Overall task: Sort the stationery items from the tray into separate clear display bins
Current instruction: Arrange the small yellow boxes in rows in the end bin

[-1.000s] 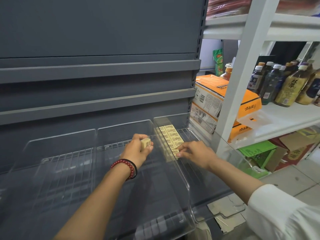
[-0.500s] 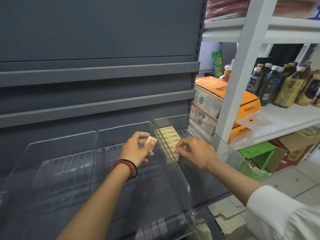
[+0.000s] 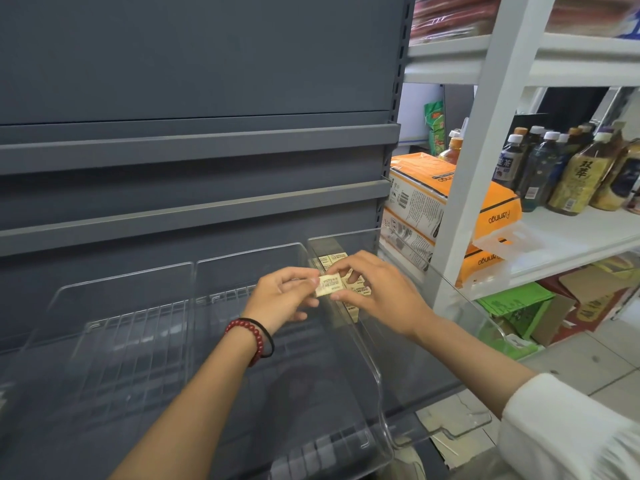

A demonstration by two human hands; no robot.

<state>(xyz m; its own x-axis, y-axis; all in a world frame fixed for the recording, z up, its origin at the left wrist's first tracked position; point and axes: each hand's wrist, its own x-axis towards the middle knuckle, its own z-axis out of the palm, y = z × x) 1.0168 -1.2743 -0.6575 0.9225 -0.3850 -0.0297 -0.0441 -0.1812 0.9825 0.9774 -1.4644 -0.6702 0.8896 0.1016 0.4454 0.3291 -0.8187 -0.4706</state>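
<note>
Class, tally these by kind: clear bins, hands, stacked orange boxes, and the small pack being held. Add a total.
Clear bins: 3
Hands, left hand and right hand: 2
Orange boxes: 2
Small pack: 1
Total: 8

Display bins: clear hard plastic, glossy and smooth, light glaring off the rims. Shelving panel behind: grey metal, matt paint; small pack: cream paper wrap, printed, dull. Bead bracelet glossy red; sleeve soft white cloth; orange packs in shiny plastic film.
</note>
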